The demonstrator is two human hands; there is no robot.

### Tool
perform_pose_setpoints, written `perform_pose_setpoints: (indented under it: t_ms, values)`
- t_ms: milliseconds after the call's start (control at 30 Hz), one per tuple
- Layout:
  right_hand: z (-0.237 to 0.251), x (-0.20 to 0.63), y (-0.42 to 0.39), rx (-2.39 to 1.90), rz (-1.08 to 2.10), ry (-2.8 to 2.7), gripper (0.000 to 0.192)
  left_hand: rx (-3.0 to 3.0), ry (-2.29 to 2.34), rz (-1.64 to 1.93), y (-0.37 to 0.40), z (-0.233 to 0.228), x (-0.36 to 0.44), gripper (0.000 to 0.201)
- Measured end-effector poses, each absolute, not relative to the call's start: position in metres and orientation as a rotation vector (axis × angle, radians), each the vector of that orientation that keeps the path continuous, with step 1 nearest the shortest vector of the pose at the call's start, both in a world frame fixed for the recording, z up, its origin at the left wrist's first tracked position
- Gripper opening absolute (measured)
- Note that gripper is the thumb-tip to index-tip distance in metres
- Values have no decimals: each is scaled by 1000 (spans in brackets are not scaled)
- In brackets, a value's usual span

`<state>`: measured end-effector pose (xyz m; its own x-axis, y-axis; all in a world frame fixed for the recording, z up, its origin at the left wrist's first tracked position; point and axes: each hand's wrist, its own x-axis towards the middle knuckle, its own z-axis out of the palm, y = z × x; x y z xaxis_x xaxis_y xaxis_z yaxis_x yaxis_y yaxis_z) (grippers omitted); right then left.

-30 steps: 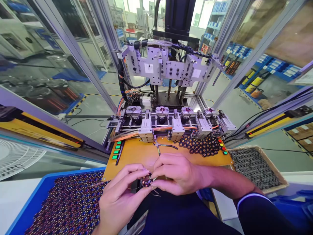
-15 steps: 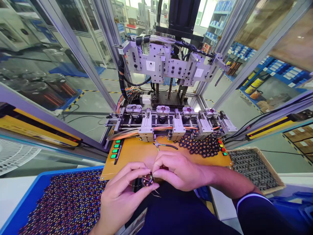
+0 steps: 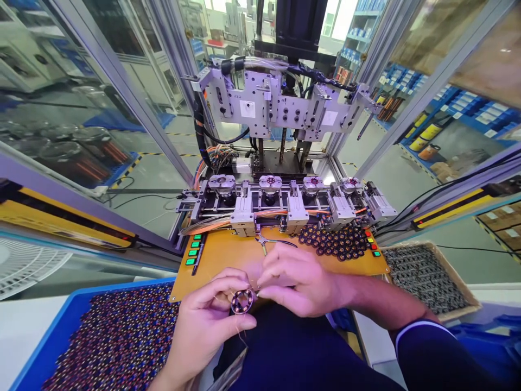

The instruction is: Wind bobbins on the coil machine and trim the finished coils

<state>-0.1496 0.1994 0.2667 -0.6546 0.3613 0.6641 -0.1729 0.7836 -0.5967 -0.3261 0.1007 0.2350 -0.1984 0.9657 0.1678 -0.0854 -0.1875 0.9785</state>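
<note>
With my left hand (image 3: 209,309) I grip a wound ring (image 3: 241,310) between thumb and fingers, low centre of the frame, thin wire ends trailing from it. My right hand (image 3: 299,279) has its fingertips drawn close at the ring's right edge; whether they pinch a wire, I cannot tell. Pliers (image 3: 264,248) lie just above.
</note>
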Motion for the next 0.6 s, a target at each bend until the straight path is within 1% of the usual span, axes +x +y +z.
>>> perform_pose_setpoints:
  t_ms: [133, 267, 500, 600]
  values:
    - [265, -149, 198, -41, 756, -2155, 14, 1100, 1159, 1523, 101, 233, -326, 33]
    - [262, -150, 196, -43, 705, -2188, 18, 1086, 1163, 1512, 100, 235, -324, 34]
    - [253, -150, 190, -80, 673, -2211, 18, 1162, 1179, 1542, 98, 239, -322, 32]
    - [251, -149, 189, -78, 613, -2259, 16, 1241, 1180, 1551, 97, 240, -323, 33]
